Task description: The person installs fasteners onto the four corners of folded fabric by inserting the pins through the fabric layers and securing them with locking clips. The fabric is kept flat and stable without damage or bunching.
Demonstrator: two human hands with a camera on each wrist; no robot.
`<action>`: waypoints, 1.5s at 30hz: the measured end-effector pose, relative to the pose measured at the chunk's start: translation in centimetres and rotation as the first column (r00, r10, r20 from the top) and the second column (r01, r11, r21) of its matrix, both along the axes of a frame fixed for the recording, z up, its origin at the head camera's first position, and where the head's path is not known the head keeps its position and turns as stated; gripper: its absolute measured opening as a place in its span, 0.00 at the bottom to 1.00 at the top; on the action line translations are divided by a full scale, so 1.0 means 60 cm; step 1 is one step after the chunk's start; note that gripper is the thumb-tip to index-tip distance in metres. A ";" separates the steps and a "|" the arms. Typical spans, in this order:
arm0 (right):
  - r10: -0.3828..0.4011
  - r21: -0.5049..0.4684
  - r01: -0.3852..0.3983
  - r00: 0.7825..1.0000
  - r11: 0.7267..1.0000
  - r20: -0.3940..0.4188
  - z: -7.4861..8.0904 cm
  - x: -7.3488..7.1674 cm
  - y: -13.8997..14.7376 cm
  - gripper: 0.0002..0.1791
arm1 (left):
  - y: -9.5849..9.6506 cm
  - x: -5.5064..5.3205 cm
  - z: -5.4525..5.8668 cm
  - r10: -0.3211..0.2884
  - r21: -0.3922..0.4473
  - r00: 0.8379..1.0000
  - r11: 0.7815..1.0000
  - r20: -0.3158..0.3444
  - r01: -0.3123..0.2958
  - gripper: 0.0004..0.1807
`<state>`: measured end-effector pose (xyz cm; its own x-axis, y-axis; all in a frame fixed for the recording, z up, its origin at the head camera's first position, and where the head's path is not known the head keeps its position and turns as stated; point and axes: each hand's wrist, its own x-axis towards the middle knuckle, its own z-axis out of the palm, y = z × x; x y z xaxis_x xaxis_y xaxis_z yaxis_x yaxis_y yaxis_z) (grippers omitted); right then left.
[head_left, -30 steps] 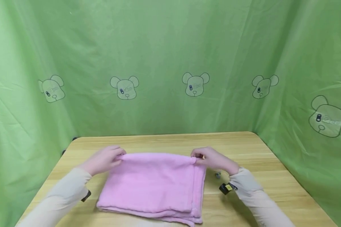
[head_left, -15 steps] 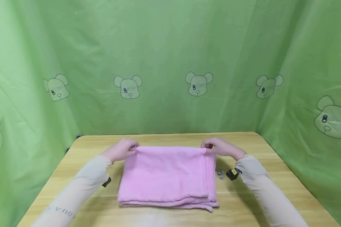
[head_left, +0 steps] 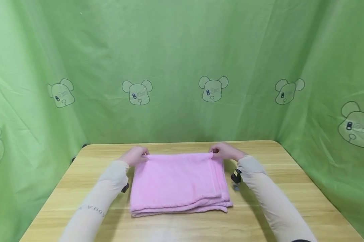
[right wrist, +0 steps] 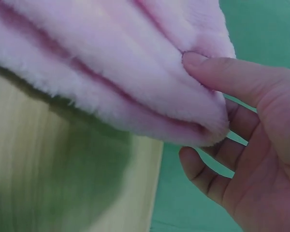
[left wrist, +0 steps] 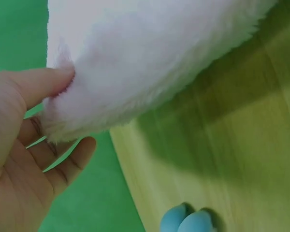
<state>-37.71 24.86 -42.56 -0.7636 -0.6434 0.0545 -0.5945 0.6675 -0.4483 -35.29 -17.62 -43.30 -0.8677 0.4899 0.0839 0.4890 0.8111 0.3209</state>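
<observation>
A folded pink fleece blanket (head_left: 176, 181) lies across the middle of the wooden table, its far edge raised between two hands. My left hand (head_left: 135, 155) pinches the far left corner. In the left wrist view the thumb presses on top of the fluffy blanket (left wrist: 130, 53), with the fingers beneath. At the far right corner, my right hand (head_left: 225, 151) pinches the blanket the same way. Several stacked layers of the blanket (right wrist: 116, 63) show in the right wrist view. Its near edge rests on the table, with the layers slightly uneven at the near right corner.
A small greyish object (head_left: 235, 187) lies on the table (head_left: 182, 232) by the right wrist. Two light-blue rounded things (left wrist: 195, 222) show at the bottom of the left wrist view. Green curtains (head_left: 176, 43) with bear-face drawings surround the table's back and sides.
Both hands have moved the blanket away from the body, toward the table's far edge. It first shifted right as well, then the right hand came slightly back left. Both hands keep their pinch.
</observation>
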 end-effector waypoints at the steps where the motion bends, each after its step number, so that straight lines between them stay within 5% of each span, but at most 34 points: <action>1: 0.001 0.006 -0.001 1.000 1.000 0.001 -0.004 -0.003 -0.001 0.03 | 0.002 -0.001 -0.004 0.005 -0.014 1.000 1.000 -0.001 -0.005 0.10; 7: -0.013 0.038 0.012 1.000 0.999 0.021 -0.011 -0.008 -0.005 0.07 | 0.013 0.013 -0.012 0.027 -0.097 0.998 0.995 -0.060 -0.032 0.10; 12: -0.042 0.015 0.041 0.998 0.999 0.055 0.006 0.008 0.006 0.15 | 0.006 0.026 0.008 0.063 -0.054 0.996 0.996 -0.066 -0.067 0.16; 20: -0.117 -0.048 0.117 0.993 0.992 0.002 0.049 0.071 0.048 0.21 | -0.012 0.080 0.062 0.066 0.069 0.990 0.996 -0.125 -0.058 0.22; 29: -0.129 -0.028 0.126 0.982 0.992 -0.138 0.060 0.144 0.086 0.13 | 0.018 0.146 0.103 0.065 0.193 0.976 0.981 -0.208 -0.024 0.26; 34: -0.109 0.003 0.110 0.987 0.994 -0.119 0.039 0.167 0.099 0.10 | 0.068 0.172 0.097 0.007 0.227 0.978 0.973 -0.207 0.040 0.23; 45: -0.056 -0.007 0.057 0.994 0.998 0.097 -0.023 0.178 0.102 0.14 | 0.194 0.186 0.049 -0.209 0.183 0.978 0.960 -0.025 0.210 0.19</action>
<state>-27.01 31.00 -43.96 -0.8006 -0.5991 -0.0154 -0.5094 0.6938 -0.5090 -24.13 -5.96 -40.35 -0.7469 0.6361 0.1937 0.6435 0.6180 0.4517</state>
